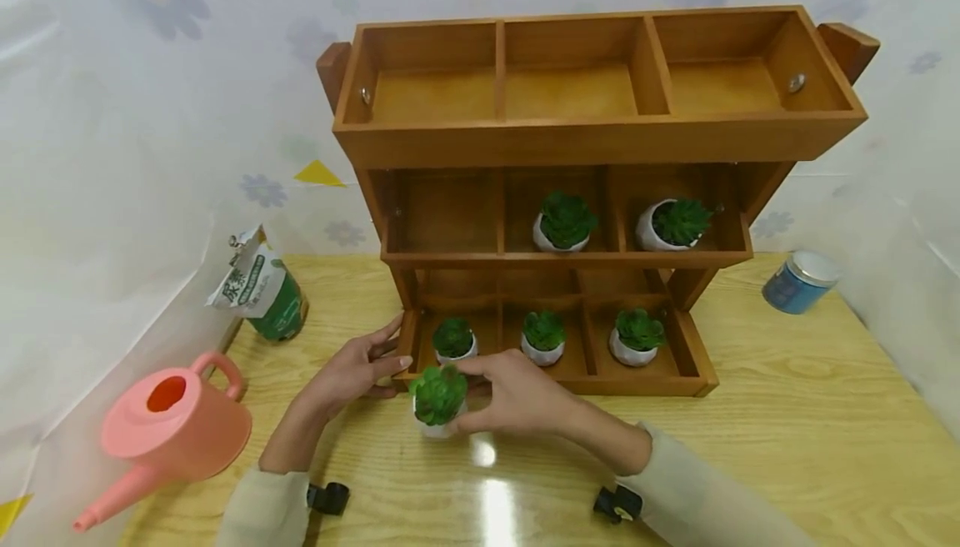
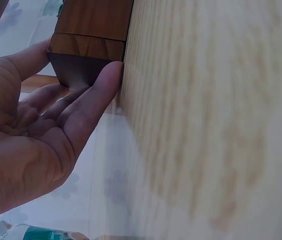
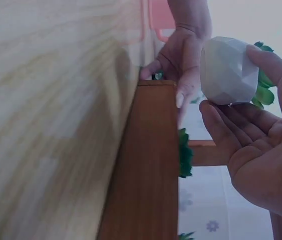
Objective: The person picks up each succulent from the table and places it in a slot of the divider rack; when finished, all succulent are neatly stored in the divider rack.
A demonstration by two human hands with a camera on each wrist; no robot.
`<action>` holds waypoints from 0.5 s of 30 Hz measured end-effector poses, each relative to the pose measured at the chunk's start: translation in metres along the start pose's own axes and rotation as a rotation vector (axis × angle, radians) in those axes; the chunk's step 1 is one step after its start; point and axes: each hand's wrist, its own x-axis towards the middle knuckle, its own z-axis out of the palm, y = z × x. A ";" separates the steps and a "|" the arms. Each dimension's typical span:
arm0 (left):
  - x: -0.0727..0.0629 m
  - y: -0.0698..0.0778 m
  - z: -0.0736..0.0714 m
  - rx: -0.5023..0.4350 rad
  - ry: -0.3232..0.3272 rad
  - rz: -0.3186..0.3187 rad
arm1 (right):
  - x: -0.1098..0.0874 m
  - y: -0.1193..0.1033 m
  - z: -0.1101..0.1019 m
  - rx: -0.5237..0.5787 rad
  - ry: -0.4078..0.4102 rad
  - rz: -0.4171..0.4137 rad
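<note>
My right hand grips a small white faceted pot with a green succulent, thumb and fingers on opposite sides. In the right wrist view the white pot is raised beside the wooden shelf's front board. My left hand holds the lower left corner of the three-tier wooden plant shelf; in the left wrist view its fingers lie round that wooden corner. The bottom tier has a potted succulent in its left, middle and right compartments.
On the middle tier, potted succulents stand in the middle and right compartments. A pink watering can and a green-and-white bag are at left. A blue jar with a silvery lid stands at right.
</note>
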 end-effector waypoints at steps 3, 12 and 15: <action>0.001 0.000 0.001 0.000 0.000 -0.001 | -0.002 -0.003 -0.006 0.015 0.020 0.005; 0.002 0.000 0.001 -0.008 0.007 -0.010 | -0.004 -0.017 -0.033 -0.045 0.112 -0.027; 0.001 0.000 0.002 -0.013 0.007 -0.010 | -0.004 -0.022 -0.043 -0.070 0.129 -0.030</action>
